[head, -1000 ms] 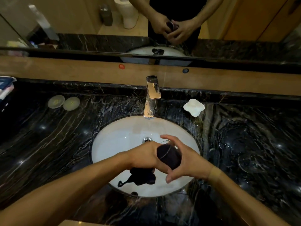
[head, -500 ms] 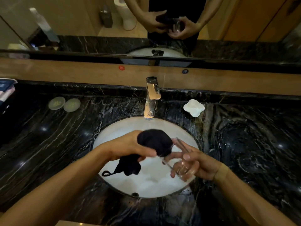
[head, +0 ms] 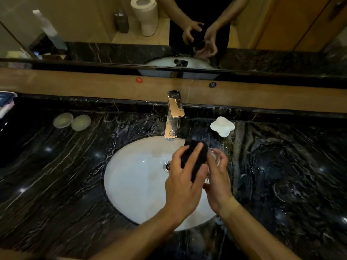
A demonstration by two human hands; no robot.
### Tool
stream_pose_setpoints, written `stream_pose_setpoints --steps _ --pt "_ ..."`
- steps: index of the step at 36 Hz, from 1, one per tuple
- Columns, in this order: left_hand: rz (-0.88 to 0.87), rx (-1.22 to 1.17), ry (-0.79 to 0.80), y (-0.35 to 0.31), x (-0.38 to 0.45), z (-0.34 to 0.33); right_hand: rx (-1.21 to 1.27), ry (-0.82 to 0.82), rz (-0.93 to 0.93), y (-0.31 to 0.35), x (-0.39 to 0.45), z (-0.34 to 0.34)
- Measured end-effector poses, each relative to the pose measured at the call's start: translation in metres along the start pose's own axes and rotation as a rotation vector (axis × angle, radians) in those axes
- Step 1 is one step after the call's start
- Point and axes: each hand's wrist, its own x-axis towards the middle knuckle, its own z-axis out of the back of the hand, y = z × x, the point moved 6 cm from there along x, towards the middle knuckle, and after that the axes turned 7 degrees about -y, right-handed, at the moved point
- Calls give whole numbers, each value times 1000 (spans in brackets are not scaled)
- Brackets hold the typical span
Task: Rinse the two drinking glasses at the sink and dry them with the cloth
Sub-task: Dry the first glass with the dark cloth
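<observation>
Hands meet over the right side of the white sink point(head: 135, 184): our left hand point(head: 183, 184) clutches the black cloth point(head: 194, 156), pressing it against a clear glass point(head: 214, 156) that our right hand point(head: 217, 182) grasps. Beyond stands the chrome faucet point(head: 173, 115); a white dish point(head: 222, 126) sits right of it.

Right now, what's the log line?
step: drying | left hand: grips black cloth | right hand: holds clear drinking glass | place: over white sink
</observation>
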Motion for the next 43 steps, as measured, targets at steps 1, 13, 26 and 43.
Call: stream_pose_setpoints --steps 1,13,26,43 --pt "-52 70 -2 -4 -4 -3 16 -32 11 1 -1 1" --pt "124 -262 -77 -3 -8 -12 -9 -118 117 9 -5 -3" --pt "203 -385 -94 2 5 -6 -12 -77 -8 11 1 0" --pt "27 -192 -135 -9 -15 -9 -47 -58 -194 3 -1 3"
